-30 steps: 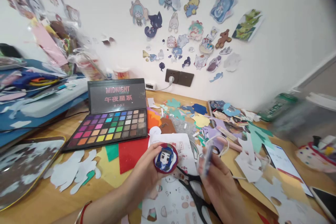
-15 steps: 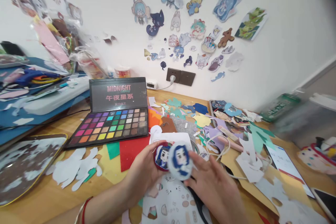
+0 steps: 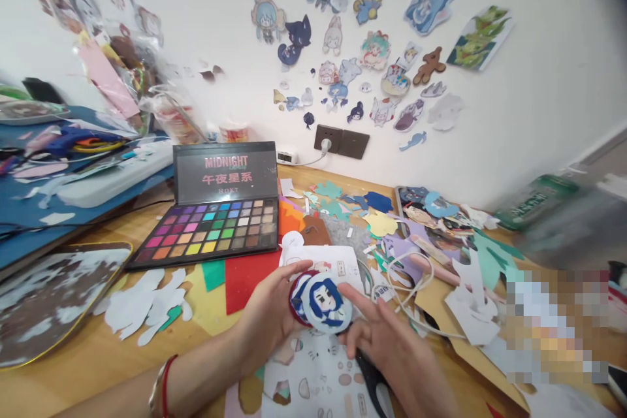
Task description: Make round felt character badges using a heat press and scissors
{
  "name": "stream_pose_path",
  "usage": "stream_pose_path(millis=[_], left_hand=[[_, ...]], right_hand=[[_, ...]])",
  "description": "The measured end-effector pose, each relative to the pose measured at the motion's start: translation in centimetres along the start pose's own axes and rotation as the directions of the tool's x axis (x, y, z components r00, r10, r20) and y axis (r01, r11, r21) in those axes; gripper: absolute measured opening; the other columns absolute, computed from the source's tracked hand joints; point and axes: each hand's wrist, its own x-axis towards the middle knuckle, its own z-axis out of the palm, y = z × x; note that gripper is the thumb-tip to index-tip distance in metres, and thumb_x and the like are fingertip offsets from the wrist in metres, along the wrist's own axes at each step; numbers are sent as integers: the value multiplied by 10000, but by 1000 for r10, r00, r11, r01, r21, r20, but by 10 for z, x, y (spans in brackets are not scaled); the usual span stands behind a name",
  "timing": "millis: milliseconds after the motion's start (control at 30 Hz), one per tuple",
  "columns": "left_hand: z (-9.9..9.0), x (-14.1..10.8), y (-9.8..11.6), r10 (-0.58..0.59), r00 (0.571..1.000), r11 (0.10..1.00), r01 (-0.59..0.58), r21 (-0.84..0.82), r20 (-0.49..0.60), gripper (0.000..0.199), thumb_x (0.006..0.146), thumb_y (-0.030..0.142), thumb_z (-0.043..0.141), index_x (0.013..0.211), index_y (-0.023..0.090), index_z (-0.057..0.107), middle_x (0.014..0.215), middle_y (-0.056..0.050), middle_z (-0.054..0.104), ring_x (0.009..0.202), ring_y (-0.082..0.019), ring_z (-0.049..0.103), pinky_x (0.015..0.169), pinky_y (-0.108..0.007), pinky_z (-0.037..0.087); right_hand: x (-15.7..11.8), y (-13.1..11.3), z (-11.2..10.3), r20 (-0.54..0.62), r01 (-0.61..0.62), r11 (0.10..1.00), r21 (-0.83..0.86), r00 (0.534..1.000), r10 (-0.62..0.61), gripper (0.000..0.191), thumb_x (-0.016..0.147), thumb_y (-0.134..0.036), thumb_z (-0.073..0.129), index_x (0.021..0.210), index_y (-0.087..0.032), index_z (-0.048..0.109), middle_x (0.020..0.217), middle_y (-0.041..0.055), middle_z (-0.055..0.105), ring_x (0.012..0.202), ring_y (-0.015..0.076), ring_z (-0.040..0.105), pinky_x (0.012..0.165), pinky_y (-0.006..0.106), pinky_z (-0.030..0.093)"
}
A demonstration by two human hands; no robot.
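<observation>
My left hand (image 3: 267,307) is closed on a dark red-rimmed round badge (image 3: 296,297) with a blue-and-white picture. In front of it, covering most of it, is a pale blue round badge (image 3: 327,304) that shows a blue-haired cartoon face. My right hand (image 3: 386,346) pinches this badge at its right edge, index finger on top and thumb below. The two badges overlap; whether they touch cannot be made out. Beneath both hands lies a printed paper sheet (image 3: 318,372) with small drawings. Black scissors handles (image 3: 372,382) rest on it by my right wrist.
An open eyeshadow palette (image 3: 210,228) stands at the back left, beside white paper cutouts (image 3: 142,307) and a brown tray (image 3: 53,300). Coloured felt scraps (image 3: 377,222) and a white cable (image 3: 406,281) spread behind and right. Red felt (image 3: 249,281) lies left of the sheet.
The pale blue badge has moved left over the red-rimmed one and now hides most of it. My right hand has shifted left slightly with it. The view has turned a little left.
</observation>
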Motion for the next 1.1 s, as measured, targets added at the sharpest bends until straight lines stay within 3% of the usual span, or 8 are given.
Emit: stream_pose_path(millis=[133, 300, 400, 533, 667, 767, 967, 1100], left_hand=[[1, 1, 0, 13, 999, 1000, -12, -18, 45, 274, 882, 275, 409, 1120, 146, 447, 982, -90, 572, 844, -225, 595, 653, -299, 504], [-2, 1, -2, 6, 1000, 1000, -5, 23, -20, 354, 861, 245, 419, 1197, 135, 422, 991, -96, 570, 826, -218, 594, 660, -308, 505], [-6, 3, -5, 24, 1000, 996, -23, 88, -10, 400, 816, 225, 495, 1203, 159, 419, 1028, -97, 575, 834, -221, 599, 675, -316, 504], [-12, 7, -11, 67, 998, 947, -70, 312, 20, 403, 705, 217, 657, 1075, 177, 502, 944, -55, 592, 752, -187, 597, 608, -258, 487], [-17, 8, -13, 47, 998, 867, -57, 495, 34, 291, 738, 319, 658, 960, 182, 529, 806, -13, 593, 610, -114, 537, 481, -179, 397], [-20, 8, -14, 9, 997, 851, -46, 523, 74, 296, 727, 386, 670, 854, 154, 536, 723, -13, 598, 588, -108, 522, 515, -189, 390], [-20, 11, -16, 42, 994, 833, -93, 545, 105, 323, 703, 420, 681, 789, 149, 528, 712, -15, 594, 611, -122, 523, 566, -214, 373], [-15, 11, -18, 80, 993, 838, -117, 533, 91, 360, 679, 452, 681, 727, 150, 491, 637, 12, 528, 555, -103, 463, 532, -204, 319]], right_hand=[[3, 4, -1, -7, 3, 998, 55, 1000, -3, 547, 810, -581, 436, 1234, -256, 554, 538, 19, 566, 591, 164, 541, 722, 338, 385], [12, 15, -14, -218, -50, 994, -96, 976, 28, 530, 743, -572, 562, 1089, -184, 661, 508, 17, 588, 572, 161, 560, 744, 331, 378], [14, 15, -15, -206, -65, 996, -61, 977, 51, 529, 773, -553, 535, 1113, -163, 644, 510, 13, 591, 560, 152, 562, 738, 321, 388], [11, 11, -11, -195, -70, 995, -68, 979, 56, 513, 753, -534, 574, 1083, -150, 654, 513, 2, 583, 537, 137, 560, 710, 305, 406], [11, 14, -13, -155, -40, 994, -102, 988, 24, 497, 717, -501, 591, 1044, -133, 665, 468, 0, 565, 486, 141, 550, 680, 323, 422], [14, 17, -17, -130, 10, 993, -121, 991, -25, 456, 707, -489, 571, 970, -133, 682, 443, -8, 540, 452, 138, 530, 622, 312, 417], [12, 6, -17, -199, 64, 960, -273, 972, -122, 316, 709, -437, 577, 792, -139, 642, 423, -36, 484, 433, 109, 488, 532, 245, 350], [10, 1, -15, -200, 102, 940, -326, 964, -174, 234, 738, -371, 567, 754, -146, 627, 528, -24, 539, 470, 92, 499, 532, 227, 371]])
